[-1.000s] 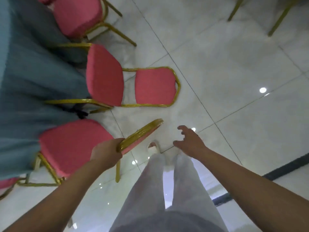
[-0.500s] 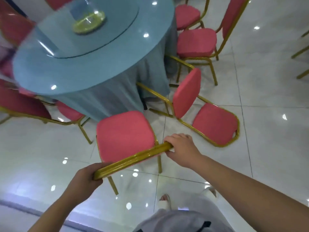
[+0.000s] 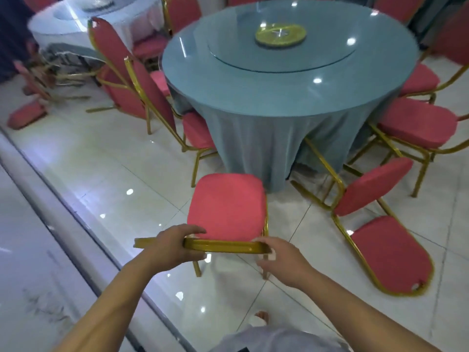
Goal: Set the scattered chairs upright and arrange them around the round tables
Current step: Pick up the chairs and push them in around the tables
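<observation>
Underfoot, across the whole frame: glossy white tiled floor (image 3: pixel 101 194), dotted with lamp reflections.

Next in size, upper middle to upper right: round table (image 3: pixel 266 102) draped to the floor in blue-grey cloth, topped with glass and a round glass turntable (image 3: pixel 317 59).

Lower right: toppled chair (image 3: pixel 390 252) with red padding in a gold metal frame, back flat on the tiles, seat standing on edge, legs reaching toward the cloth.

Lower middle, just short of the cloth: upright chair (image 3: pixel 225 207) of the same red padding and gold frame, standing on its legs, seat turned to the table, top rail of the back nearest the camera and straight between the two forearms.

Along the right edge, more red chairs (image 3: pixel 416 123) close against the table; left of the table, further ones (image 3: pixel 149 95) standing with tall backs.

Upper left, blurred: white-draped table (image 3: pixel 76 26), with fallen chairs (image 3: pixel 28 115) on the floor beside it.

Then the hands, both on the rail. Left hand (image 3: pixel 172 247) gripping left of the rail's middle, fingers over the top, thumb beneath. Right hand (image 3: pixel 281 260) at the rail's right end, fingers curled over it, thumb spread lower, somewhat blurred.

Smaller, at the turntable's centre: gold round disc (image 3: pixel 280 35).

Smallest, bottom middle: toes of one foot (image 3: pixel 261 316) on the tiles.
</observation>
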{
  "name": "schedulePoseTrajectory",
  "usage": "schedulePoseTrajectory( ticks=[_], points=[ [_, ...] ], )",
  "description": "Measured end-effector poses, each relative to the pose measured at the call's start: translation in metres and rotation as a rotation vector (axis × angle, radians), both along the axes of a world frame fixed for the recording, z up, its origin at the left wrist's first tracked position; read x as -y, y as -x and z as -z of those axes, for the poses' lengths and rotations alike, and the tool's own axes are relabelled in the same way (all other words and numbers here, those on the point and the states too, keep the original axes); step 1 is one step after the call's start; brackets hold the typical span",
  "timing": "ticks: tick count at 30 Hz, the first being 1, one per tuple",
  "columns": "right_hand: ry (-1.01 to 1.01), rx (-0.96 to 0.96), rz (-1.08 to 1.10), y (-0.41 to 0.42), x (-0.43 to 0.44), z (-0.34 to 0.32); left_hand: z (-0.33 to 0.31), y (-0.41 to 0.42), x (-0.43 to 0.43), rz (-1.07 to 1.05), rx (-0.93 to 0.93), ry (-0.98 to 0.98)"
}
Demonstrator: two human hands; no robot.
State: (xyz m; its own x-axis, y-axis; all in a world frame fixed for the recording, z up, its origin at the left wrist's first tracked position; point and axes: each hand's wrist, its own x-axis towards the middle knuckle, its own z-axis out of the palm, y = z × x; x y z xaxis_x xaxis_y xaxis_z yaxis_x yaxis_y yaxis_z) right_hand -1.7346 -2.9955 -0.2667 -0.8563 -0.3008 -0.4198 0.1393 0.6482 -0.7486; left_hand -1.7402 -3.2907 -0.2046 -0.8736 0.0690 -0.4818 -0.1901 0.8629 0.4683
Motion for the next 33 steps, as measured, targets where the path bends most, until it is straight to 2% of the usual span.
schedulePoseTrajectory(
  ticks=[2, 3, 7, 10, 14, 19, 26, 33],
  points=[
    [0.052, 0.078, 0.177, -0.009, -0.028, 0.002, -0.003, 0.003, -0.012, -0.014, -0.021, -0.230],
    [0.085, 0.109, 0.282, -0.015, -0.044, 0.002, -0.002, 0.005, -0.022, 0.016, -0.050, -0.264],
    [0.161, 0.125, 0.685, -0.048, -0.109, -0.007, 0.009, 0.023, -0.092, 0.202, -0.102, -0.322],
    [0.219, 0.098, 0.896, -0.074, -0.154, -0.017, 0.017, 0.028, -0.168, 0.325, -0.011, -0.410],
    [0.317, 0.105, 1.129, -0.107, -0.212, -0.020, 0.024, 0.022, -0.271, 0.534, 0.096, -0.413],
    [0.413, 0.103, 1.306, -0.146, -0.303, -0.017, 0.028, 0.009, -0.392, 0.634, 0.203, -0.362],
    [0.472, 0.054, 1.546, -0.186, -0.424, 0.013, 0.041, -0.009, -0.537, 0.574, 0.267, -0.374],
    [0.493, 0.129, 1.506, -0.169, -0.473, 0.032, 0.049, 0.010, -0.589, 0.590, 0.242, -0.270]
  ],
)
